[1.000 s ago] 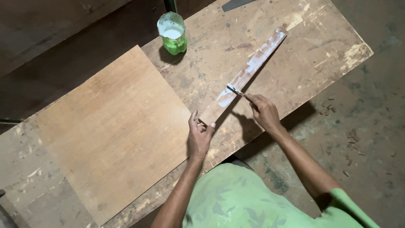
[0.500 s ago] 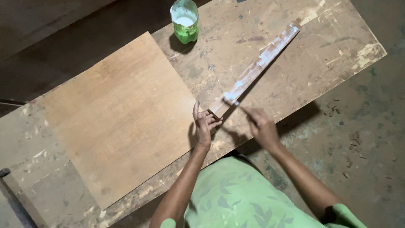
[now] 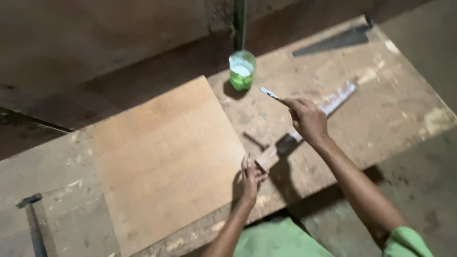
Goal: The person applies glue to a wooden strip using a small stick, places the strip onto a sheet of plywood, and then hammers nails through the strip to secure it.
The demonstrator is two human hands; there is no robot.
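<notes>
From the head view, the left hand [image 3: 249, 177] pins the near end of a wooden strip [image 3: 304, 129] to the desk [image 3: 400, 119], seemingly to steady it, while the right hand [image 3: 308, 119] grips a small brush [image 3: 272, 94] raised above it. A green bottle [image 3: 242, 70] stands just beyond the brush; a plywood sheet [image 3: 166, 157] lies beside the left hand, and a hammer [image 3: 33, 219] rests well apart.

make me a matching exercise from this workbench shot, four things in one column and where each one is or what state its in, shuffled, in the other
Things:
1. green container
2. plywood sheet
3. wooden strip
4. small brush

Places or states:
A. lying flat on the left part of the bench
B. raised above the bench in the right hand
C. standing at the far edge of the bench
D. near end held by the left hand, running diagonally away

Pairs: 1-C, 2-A, 3-D, 4-B
</notes>
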